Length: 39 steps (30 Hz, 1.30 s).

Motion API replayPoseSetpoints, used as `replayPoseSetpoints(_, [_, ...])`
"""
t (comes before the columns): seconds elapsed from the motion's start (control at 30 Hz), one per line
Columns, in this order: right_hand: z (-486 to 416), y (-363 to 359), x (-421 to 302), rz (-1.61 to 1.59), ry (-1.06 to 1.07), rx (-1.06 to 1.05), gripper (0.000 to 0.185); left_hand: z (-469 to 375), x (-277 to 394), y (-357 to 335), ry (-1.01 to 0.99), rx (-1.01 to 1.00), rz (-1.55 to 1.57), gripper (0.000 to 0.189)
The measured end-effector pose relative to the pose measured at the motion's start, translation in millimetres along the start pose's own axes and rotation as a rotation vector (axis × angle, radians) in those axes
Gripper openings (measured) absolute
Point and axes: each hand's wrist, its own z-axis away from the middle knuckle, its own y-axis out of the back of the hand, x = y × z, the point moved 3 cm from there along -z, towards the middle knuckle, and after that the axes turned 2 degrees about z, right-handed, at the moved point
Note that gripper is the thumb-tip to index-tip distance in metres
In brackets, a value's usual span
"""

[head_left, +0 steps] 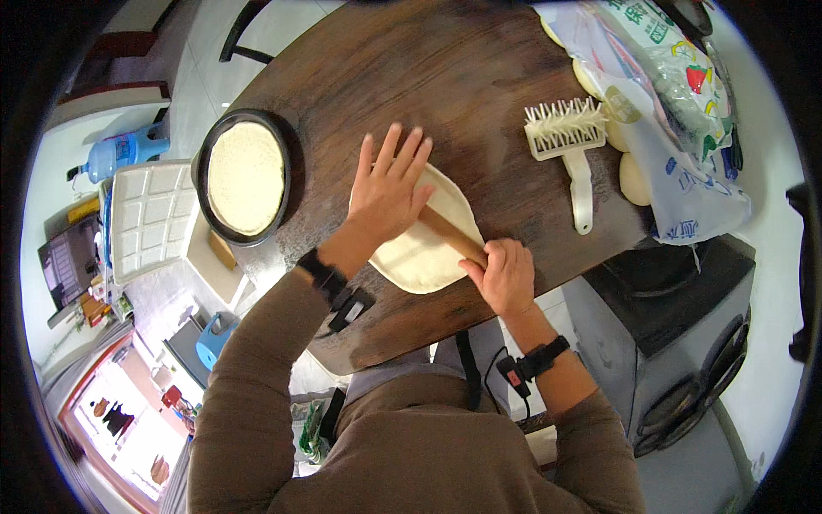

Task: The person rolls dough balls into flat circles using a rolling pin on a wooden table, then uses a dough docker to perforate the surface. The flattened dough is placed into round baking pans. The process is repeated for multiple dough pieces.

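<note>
A flattened oval sheet of dough (417, 260) lies on the dark wooden table before me. Across it runs a wooden rolling pin (453, 236), slanting from upper left to lower right. My right hand (507, 275) grips the pin's lower right end, just past the edge of the dough. Over the upper left part of the dough, my left hand (390, 183) is spread flat, fingers apart and pointing away from me. Its palm covers the pin's other end, so I cannot tell how that end is held.
On the left, a round black pan (288, 186) holds a dough base (245, 178). A white spiked dough docker (568, 132) lies to the right. Several dough balls (636, 180) sit partly under plastic bags (693, 199). The table's edge (417, 347) curves near my waist.
</note>
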Motion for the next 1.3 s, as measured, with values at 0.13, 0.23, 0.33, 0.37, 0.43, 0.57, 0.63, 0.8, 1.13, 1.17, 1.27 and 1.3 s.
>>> replayPoseSetpoints(0.13, [-27, 4, 28, 0.126, 0.045, 0.025, 0.051, -59, 7, -3, 0.036, 0.134, -0.049, 0.059])
replayPoseSetpoints(0.23, [-43, 5, 44, 0.233, 0.035, -0.050, 0.052, -92, 9, -5, 0.074, 0.241, -0.102, 0.059])
replayPoseSetpoints(0.33, [-53, 17, 50, 0.165, 0.051, -0.025, 0.049, -85, 6, -8, 0.109, 0.272, -0.072, 0.056])
replayPoseSetpoints(0.37, [-54, 20, 48, 0.117, 0.037, -0.026, 0.048, -75, 1, -6, 0.122, 0.277, -0.055, 0.055])
replayPoseSetpoints(0.43, [-49, 23, 35, 0.024, 0.018, -0.080, 0.043, -17, -13, 4, 0.035, 0.309, 0.061, 0.042])
replayPoseSetpoints(0.57, [-30, 10, -7, -0.077, 0.148, -0.166, 0.043, 90, -13, 10, 0.122, 0.159, 0.043, 0.060])
replayPoseSetpoints(0.63, [-28, 3, -7, -0.055, 0.152, -0.167, 0.046, 104, -11, 7, 0.141, 0.113, 0.011, 0.060])
replayPoseSetpoints(0.8, [-66, -5, 36, 0.038, 0.186, -0.226, 0.051, 14, -36, -8, 0.299, 0.071, -0.042, 0.060])
replayPoseSetpoints(1.13, [-121, 5, 55, 0.066, 0.210, -0.132, 0.045, -95, -63, -4, 0.221, 0.305, -0.109, 0.066])
replayPoseSetpoints(1.17, [-114, 7, 52, 0.022, 0.196, -0.130, 0.045, -89, -62, -6, 0.225, 0.264, -0.091, 0.066])
replayPoseSetpoints(1.27, [-73, 10, 15, -0.040, 0.135, -0.190, 0.046, -23, -51, -3, 0.198, 0.208, -0.051, 0.067])
replayPoseSetpoints(1.3, [-65, 11, 4, -0.072, 0.121, -0.150, 0.047, -2, -44, -2, 0.187, 0.174, -0.092, 0.068])
